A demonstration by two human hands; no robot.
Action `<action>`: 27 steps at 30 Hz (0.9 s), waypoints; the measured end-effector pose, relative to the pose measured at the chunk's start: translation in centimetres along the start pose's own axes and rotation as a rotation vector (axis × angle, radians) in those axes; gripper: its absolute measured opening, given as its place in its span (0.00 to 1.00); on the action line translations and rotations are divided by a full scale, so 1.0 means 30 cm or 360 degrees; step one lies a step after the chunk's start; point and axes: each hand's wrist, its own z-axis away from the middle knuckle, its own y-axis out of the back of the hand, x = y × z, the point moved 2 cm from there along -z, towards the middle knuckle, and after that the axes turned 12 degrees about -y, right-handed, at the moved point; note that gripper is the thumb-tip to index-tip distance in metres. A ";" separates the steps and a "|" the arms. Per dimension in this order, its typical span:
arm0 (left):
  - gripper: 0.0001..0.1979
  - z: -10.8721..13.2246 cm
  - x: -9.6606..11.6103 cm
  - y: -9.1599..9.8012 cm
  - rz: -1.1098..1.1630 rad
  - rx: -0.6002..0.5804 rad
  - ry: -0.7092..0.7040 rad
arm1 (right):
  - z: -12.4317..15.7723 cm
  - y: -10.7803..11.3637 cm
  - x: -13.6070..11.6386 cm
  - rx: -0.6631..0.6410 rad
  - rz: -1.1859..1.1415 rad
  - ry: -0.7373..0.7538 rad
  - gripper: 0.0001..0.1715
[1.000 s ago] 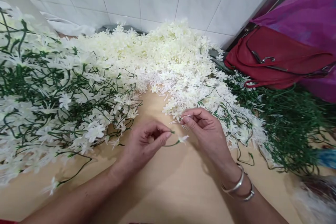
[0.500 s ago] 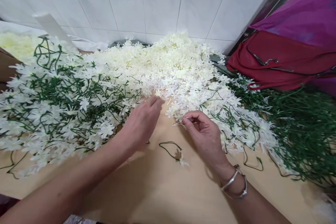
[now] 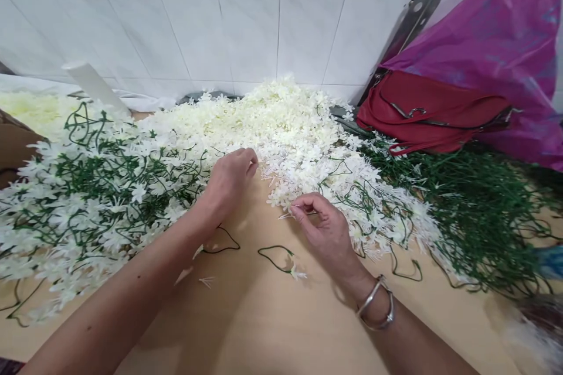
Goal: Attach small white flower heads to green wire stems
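My left hand [image 3: 229,180] curls its fingers on the flower pile [image 3: 281,123], grasp indeterminate; right hand [image 3: 326,229] pinches a white stamen [image 3: 285,215], frame centre.

Head view, down over near tabletop [image 3: 281,328]

Left hand [image 3: 229,180] is stretched forward, fingers curled (palm down), right hand [image 3: 326,229] nearer, its thumb-and-forefinger grip pinched together.
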 end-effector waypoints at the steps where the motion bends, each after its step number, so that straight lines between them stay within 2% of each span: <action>1: 0.04 0.019 0.010 0.008 0.0265 0.0120 0.0074 | -0.001 0.000 0.001 0.0007 -0.0066 -0.0056 0.03; 3: 0.08 0.067 0.037 0.003 0.1010 0.0272 0.0292 | -0.001 0.000 0.002 0.0015 -0.0275 -0.0173 0.03; 5: 0.14 0.120 0.072 -0.027 0.1722 0.0291 0.0514 | -0.001 -0.001 -0.004 0.0023 -0.0522 -0.0266 0.04; 8: 0.19 0.196 0.122 -0.080 0.2309 0.0325 0.0789 | 0.003 -0.005 -0.025 0.0025 -0.0738 -0.0290 0.05; 11: 0.20 0.245 0.155 -0.110 0.2447 0.0382 0.0897 | 0.014 -0.012 -0.048 0.0005 -0.0715 -0.0203 0.06; 15: 0.20 0.272 0.182 -0.119 0.2485 0.0433 0.0933 | 0.030 -0.018 -0.057 -0.0008 -0.0430 -0.0024 0.07; 23: 0.16 0.291 0.200 -0.140 0.2498 0.0329 0.0880 | 0.030 -0.014 -0.035 0.0114 -0.0006 0.0127 0.09; 27: 0.14 0.293 0.194 -0.153 0.2431 0.0431 0.0795 | 0.039 -0.023 -0.047 0.0115 0.0129 0.0166 0.09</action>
